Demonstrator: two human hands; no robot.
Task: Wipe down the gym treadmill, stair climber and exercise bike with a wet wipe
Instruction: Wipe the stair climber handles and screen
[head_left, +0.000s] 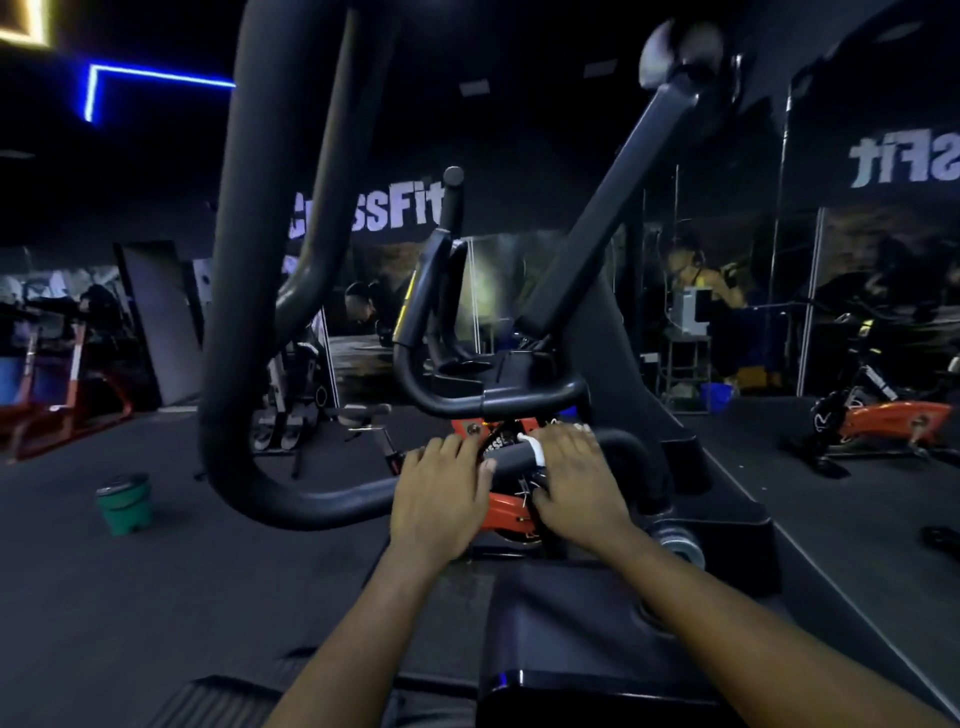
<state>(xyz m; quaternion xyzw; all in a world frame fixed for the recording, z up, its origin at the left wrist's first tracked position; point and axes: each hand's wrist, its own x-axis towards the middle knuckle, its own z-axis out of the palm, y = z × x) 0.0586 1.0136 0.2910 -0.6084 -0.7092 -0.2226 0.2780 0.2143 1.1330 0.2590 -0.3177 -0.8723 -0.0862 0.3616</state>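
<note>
Thin white wipe (537, 451) — prob. round bar (511, 458)

Dark grey matte gym floor (156, 597) spreads wide here. On the left, a squat green round tub with a dark lid (124, 503) stands alone on it. Far left sits a red metal-framed machine (67, 410). Over on the right, an orange-and-black exercise bike (883, 421) is planted on the floor, well apart from the tub.
</note>
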